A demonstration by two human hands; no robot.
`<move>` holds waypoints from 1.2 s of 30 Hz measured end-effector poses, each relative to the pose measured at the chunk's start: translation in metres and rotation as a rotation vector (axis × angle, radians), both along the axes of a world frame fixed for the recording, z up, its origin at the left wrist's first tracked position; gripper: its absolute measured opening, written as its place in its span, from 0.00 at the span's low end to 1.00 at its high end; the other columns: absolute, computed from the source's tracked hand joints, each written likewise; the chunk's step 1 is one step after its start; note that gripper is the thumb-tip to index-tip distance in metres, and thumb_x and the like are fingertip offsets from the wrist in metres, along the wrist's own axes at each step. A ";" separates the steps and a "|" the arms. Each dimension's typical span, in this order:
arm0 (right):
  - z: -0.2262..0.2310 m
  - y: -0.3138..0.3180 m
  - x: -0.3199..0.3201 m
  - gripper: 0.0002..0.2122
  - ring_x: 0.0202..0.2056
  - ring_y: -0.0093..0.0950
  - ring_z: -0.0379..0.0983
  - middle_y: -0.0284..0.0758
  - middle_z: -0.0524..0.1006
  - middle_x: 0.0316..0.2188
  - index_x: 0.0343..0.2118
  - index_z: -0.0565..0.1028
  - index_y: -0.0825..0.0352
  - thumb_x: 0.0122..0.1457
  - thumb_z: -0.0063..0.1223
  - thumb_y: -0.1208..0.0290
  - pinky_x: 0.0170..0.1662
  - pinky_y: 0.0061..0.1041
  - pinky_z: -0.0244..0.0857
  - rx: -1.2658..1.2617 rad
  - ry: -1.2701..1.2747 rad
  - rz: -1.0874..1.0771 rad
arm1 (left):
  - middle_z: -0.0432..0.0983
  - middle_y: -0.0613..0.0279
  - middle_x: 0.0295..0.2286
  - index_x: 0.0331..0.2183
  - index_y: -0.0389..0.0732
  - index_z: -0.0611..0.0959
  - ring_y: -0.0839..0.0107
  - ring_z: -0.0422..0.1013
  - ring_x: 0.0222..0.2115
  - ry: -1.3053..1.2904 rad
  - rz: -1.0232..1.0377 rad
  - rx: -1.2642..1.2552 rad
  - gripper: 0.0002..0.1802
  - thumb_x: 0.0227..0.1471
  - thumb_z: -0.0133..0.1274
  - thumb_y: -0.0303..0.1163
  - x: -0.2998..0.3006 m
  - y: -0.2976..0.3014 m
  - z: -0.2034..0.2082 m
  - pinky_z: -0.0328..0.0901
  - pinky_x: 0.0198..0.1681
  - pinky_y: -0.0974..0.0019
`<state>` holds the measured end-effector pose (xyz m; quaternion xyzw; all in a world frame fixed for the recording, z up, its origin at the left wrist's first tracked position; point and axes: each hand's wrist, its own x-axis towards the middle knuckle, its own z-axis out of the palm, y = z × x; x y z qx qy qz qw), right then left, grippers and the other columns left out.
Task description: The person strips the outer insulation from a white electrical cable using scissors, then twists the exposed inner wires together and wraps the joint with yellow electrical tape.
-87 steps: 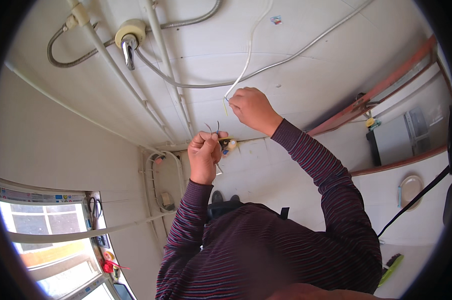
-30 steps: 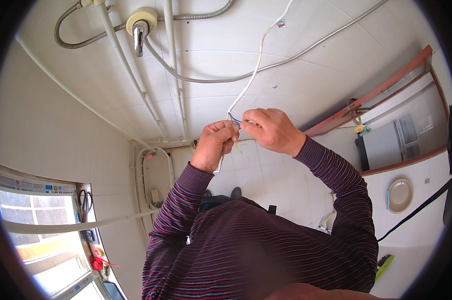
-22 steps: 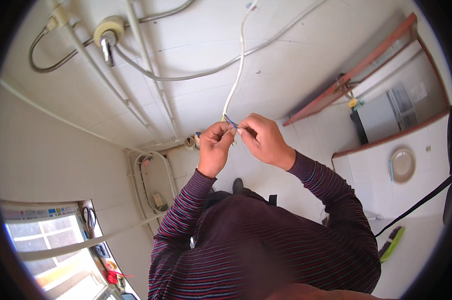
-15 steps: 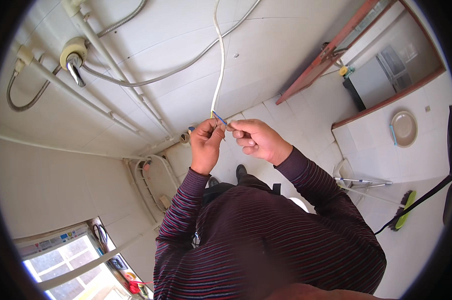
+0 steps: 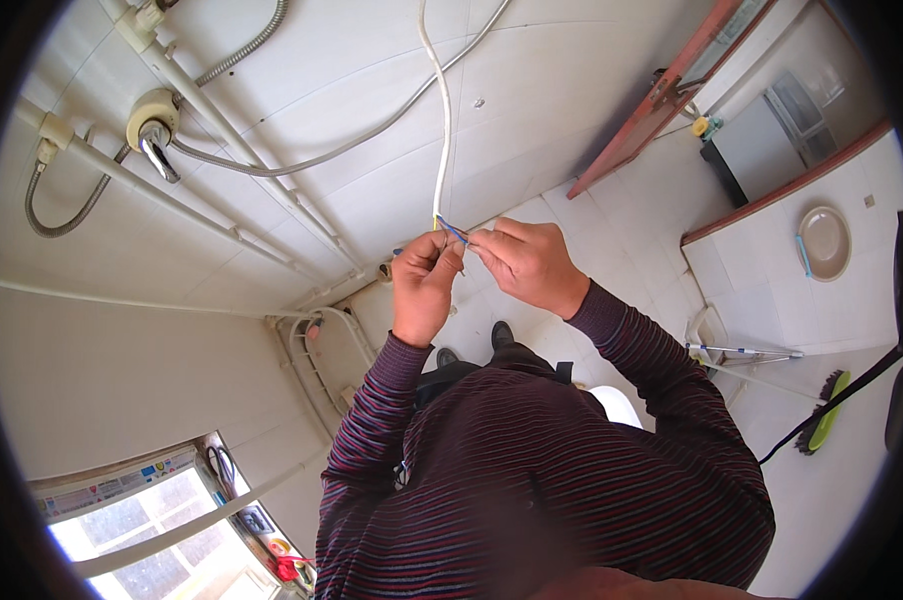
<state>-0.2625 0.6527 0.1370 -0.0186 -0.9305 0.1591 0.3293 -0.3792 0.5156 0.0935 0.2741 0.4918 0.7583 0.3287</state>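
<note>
A white electrical cable hangs down in front of the wall. Its outer sheath ends just above my hands, where a blue wire and a yellow wire come out. My left hand is closed, thumb against fingers, pinching the wires just below the sheath. Close against it on the right, my right hand pinches the wires near the blue one, its fingers curled under. The wire ends are mostly hidden between my fingertips, so I cannot tell how they lie together.
Pipes, a shower valve and a metal hose run along the wall at upper left. A red-framed door stands at upper right. Farther right are a basin and a green brush. A window is at lower left.
My right hand has turned over, its back now facing up and its fingertips closer against my left hand. Both hands keep pinching the wires. The whole view has shifted slightly.
</note>
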 end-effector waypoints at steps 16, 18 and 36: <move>-0.019 -0.021 0.022 0.14 0.24 0.13 0.61 0.26 0.72 0.23 0.36 0.77 0.73 0.67 0.50 0.64 0.26 0.17 0.57 -0.978 0.080 -0.203 | 0.70 0.74 0.25 0.32 0.34 0.80 0.84 0.62 0.27 0.031 0.028 -0.091 0.05 0.61 0.52 0.22 0.000 -0.002 -0.016 0.60 0.31 0.76; -0.023 -0.007 0.006 0.14 0.24 0.13 0.63 0.26 0.73 0.22 0.37 0.78 0.73 0.66 0.53 0.64 0.26 0.18 0.58 -1.055 -0.010 -0.086 | 0.71 0.74 0.25 0.32 0.34 0.80 0.84 0.62 0.27 0.002 0.002 -0.087 0.04 0.61 0.53 0.22 -0.002 -0.007 -0.010 0.60 0.31 0.76; -0.005 -0.023 -0.006 0.13 0.22 0.31 0.73 0.32 0.74 0.24 0.40 0.79 0.66 0.50 0.66 0.78 0.24 0.28 0.66 -0.052 0.121 0.001 | 0.70 0.74 0.23 0.36 0.36 0.83 0.87 0.58 0.20 -0.161 0.010 -0.079 0.05 0.60 0.52 0.24 -0.014 -0.026 0.009 0.51 0.22 0.78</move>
